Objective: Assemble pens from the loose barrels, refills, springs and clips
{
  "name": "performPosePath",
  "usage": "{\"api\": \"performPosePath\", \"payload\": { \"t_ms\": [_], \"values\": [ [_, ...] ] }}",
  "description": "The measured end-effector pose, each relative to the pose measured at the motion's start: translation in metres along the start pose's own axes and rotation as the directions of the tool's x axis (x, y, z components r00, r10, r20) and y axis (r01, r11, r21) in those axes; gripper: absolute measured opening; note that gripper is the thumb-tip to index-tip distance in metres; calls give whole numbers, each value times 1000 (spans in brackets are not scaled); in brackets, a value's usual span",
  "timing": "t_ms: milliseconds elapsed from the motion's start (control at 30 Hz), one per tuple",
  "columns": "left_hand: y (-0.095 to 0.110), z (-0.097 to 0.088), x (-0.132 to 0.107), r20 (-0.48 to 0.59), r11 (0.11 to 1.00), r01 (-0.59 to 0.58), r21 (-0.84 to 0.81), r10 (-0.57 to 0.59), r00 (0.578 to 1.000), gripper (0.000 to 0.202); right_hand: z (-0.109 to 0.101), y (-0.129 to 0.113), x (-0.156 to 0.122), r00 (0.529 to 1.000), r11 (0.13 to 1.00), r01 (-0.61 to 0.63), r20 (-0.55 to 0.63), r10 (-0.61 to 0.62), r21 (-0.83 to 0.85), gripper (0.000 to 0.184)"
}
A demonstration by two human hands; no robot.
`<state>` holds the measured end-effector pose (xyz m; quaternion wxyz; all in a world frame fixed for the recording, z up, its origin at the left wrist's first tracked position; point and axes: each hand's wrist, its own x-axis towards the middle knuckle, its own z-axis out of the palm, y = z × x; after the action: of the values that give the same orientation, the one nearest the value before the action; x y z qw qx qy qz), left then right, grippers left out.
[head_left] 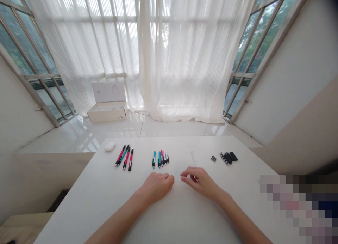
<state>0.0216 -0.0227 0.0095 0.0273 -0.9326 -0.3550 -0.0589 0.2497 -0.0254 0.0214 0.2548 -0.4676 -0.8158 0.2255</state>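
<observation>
My left hand (157, 185) and my right hand (199, 180) rest close together on the white table (105, 201), fingers curled and pinched. A thin pale piece that I cannot make out runs between the fingertips of both hands. Just beyond them lie several pen barrels in teal, pink and white (160, 158). Several assembled red, teal and black pens (124, 156) lie to the left. Thin refills (193, 157) lie just past my right hand. Small black pen parts (228, 157) and tiny springs (213, 159) sit at the right.
A white rounded object (110, 146) sits near the table's far left corner. An open white box (107, 110) stands on the glossy floor by the curtains (169, 60). A pixelated patch covers the lower right corner.
</observation>
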Motion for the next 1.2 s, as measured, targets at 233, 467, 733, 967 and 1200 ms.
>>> {"api": "performPosePath", "payload": {
  "t_ms": [233,467,733,967,1200],
  "values": [
    [-1,1,-1,-31,999,26,18,-25,999,17,-47,67,-10,831,814,-498,-434,349,-299,30],
    [-3,1,-2,-47,999,44,17,-44,998,19,-52,88,-19,786,691,-611,-402,470,-386,25],
    [-5,2,-2,-72,999,52,13,-51,996,20,-49,85,-18,789,697,-607,-391,473,-381,23],
    [-5,8,-1,-112,996,89,7,-88,990,20,-43,60,-6,904,923,-351,-314,291,-155,26],
    [-6,6,-1,-90,996,83,-24,-84,992,19,-8,5,1,989,984,-146,9,145,98,20]
  ]
}}
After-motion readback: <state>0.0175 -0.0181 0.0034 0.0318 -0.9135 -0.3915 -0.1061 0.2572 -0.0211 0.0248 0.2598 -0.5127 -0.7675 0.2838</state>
